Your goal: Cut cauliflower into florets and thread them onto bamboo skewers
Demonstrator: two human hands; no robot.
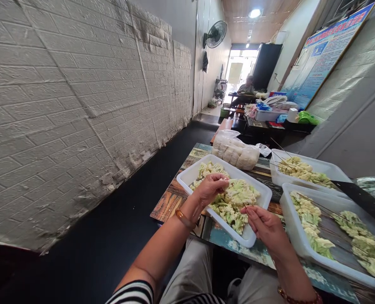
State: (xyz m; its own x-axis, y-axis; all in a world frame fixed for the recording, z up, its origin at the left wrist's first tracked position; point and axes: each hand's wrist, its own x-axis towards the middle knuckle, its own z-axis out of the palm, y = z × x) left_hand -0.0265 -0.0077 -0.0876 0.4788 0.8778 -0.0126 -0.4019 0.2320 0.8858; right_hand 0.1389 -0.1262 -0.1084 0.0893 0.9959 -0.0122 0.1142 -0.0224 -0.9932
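Note:
Over the white tray [187,185] of cut cauliflower, my left hand [211,188] is closed in a pinch at the left edge of a pale cauliflower piece [242,193]. My right hand [265,223] is closed too, its thumb and fingertips pressed together around a thin skewer just below that piece. Only a little of this skewer shows. More loose florets [233,215] lie in the tray under both hands. To the right, a second white tray [301,249] holds cauliflower threaded on thin dark skewers.
Behind it stands another tray [336,166] of skewered cauliflower. A clear plastic bag [236,150] of pale, rounded items lies past the near tray. The patterned table [166,202] ends at left above a dark floor. Farther back, a person [247,88] sits beyond a cluttered table.

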